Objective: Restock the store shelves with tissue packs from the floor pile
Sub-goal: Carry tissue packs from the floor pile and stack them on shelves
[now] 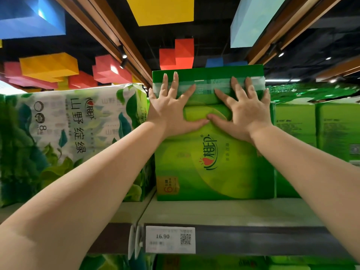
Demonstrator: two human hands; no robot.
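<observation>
A bright green tissue pack point(212, 164) with a red heart logo stands upright on the top shelf point(224, 212). On top of it lies a green carton point(208, 75) sealed with clear tape. My left hand point(169, 106) and my right hand point(243, 112) press flat against the pack's upper front, fingers spread and straight, fingertips reaching up onto the carton's taped face. The thumbs nearly touch in the middle.
A white and green leaf-printed pack point(68, 137) stands to the left, touching the green pack. More green packs point(311, 129) fill the shelf to the right. A price tag reading 16.90 point(170, 239) hangs on the shelf's front edge. Coloured blocks hang from the ceiling.
</observation>
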